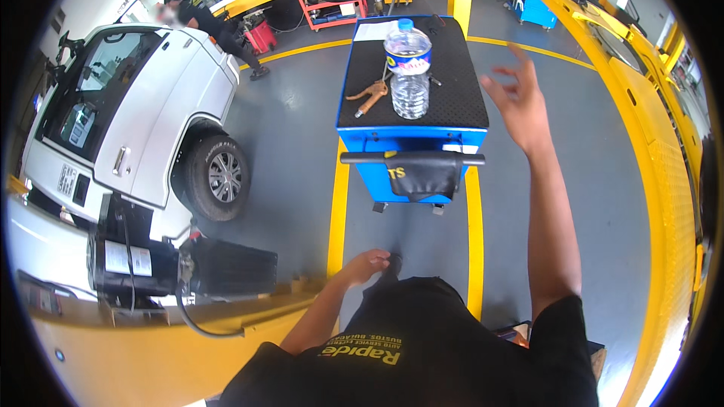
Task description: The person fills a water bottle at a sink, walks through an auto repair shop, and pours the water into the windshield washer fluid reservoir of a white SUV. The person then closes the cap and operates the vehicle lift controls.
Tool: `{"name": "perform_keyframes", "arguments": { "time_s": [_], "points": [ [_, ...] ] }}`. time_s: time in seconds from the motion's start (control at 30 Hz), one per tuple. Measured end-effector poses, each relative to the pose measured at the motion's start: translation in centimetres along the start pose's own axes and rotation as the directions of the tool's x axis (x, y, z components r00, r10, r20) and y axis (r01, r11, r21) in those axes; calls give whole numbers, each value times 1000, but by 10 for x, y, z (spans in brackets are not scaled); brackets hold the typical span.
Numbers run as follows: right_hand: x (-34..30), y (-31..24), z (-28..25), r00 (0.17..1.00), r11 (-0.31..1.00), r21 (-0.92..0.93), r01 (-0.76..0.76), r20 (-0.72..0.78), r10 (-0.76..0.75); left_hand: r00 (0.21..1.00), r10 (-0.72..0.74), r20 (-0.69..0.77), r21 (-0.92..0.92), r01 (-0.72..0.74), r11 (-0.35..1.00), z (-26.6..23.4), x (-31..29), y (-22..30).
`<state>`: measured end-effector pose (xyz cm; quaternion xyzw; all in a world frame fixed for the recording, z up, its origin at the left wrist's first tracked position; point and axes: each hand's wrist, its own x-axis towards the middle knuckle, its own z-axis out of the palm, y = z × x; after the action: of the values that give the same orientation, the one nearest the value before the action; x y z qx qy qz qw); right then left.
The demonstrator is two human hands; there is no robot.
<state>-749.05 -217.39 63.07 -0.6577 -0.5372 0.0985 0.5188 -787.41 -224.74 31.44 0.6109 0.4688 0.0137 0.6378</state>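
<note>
My right hand (516, 98) is raised at the right side of a blue tool cart, fingers apart and nothing in them. Low in front of my body is my left hand (368, 266), its fingers loosely bent with no object seen in them. On the cart's black textured top (460, 90) a clear plastic water bottle (411, 94) with a blue cap stands upright. Left of the bottle lies a tan air blow gun (372, 94). A white paper (373, 32) rests at the top's far left. Over the cart's front bar (362, 158) hangs a black cloth or cover (424, 177).
A white vehicle (143, 105) stands at the left; a person (204, 22) in dark clothes is beside it. Yellow lift frames (637, 128) run along the right, with a dark motor unit (136, 256) at lower left. A red trolley (328, 11) stands at the back.
</note>
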Motion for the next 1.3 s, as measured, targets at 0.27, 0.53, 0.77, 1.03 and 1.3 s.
{"name": "perform_keyframes", "arguments": {
  "time_s": [0.27, 0.53, 0.77, 1.03, 1.3],
  "points": [
    [136, 20, 181, 983, 940, -334, -72, -182, 10, 998, 37, -44, -137, -43, 990, -105, 22, -3],
    [84, 29, 180, 979, 965, -219, -142, -174, 104, 997, -65, -39, -221, 55, 974, -164, 38, -43],
    [-48, 33, 52, 922, 958, 251, -142, -318, 220, 988, -56, 146, -145, 78, 986, -149, 85, -23],
    [-286, -25, -87, 775, 865, -9, -502, -450, 445, 931, -150, 332, 161, 101, 982, -102, 130, 14],
    [-544, -20, -80, 331, 440, 18, -898, -632, 701, 857, -263, 443, 578, -49, 815, 6, 131, 92]
  ]
}}
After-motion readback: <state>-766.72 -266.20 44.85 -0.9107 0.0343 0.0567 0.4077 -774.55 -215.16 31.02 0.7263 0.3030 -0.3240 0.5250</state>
